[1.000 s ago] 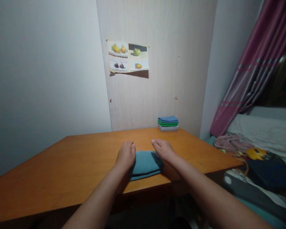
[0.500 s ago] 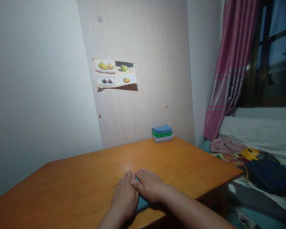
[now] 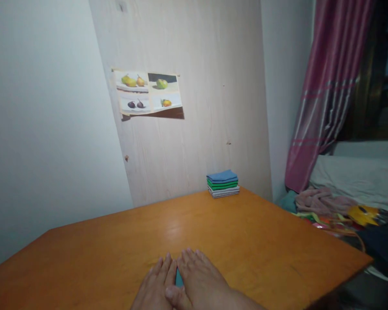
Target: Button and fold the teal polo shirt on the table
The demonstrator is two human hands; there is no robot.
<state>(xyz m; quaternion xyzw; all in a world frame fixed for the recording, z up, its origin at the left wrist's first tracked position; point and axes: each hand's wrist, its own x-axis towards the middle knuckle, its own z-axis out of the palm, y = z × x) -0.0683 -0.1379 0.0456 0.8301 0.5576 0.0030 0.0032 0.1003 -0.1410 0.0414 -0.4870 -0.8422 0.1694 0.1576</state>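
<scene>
The left hand (image 3: 153,286) and right hand (image 3: 207,280) lie side by side, palms down, the grip of each stretched flat, fingers forward, pressing rather than pinching. Beneath them, a sliver of teal cloth (image 3: 179,280) shows between the hands on the orange-brown worktop (image 3: 116,249). At its far right corner stands a stack of folded cloths (image 3: 223,184), blue uppermost; behind, a fruit print (image 3: 164,92) hangs on a wood-grain panel (image 3: 197,142).

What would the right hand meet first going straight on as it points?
Skimming over the tabletop, the right hand would probably meet the wood-grain panel; the cloth stack lies right of that line. Depth is uncertain.
</scene>
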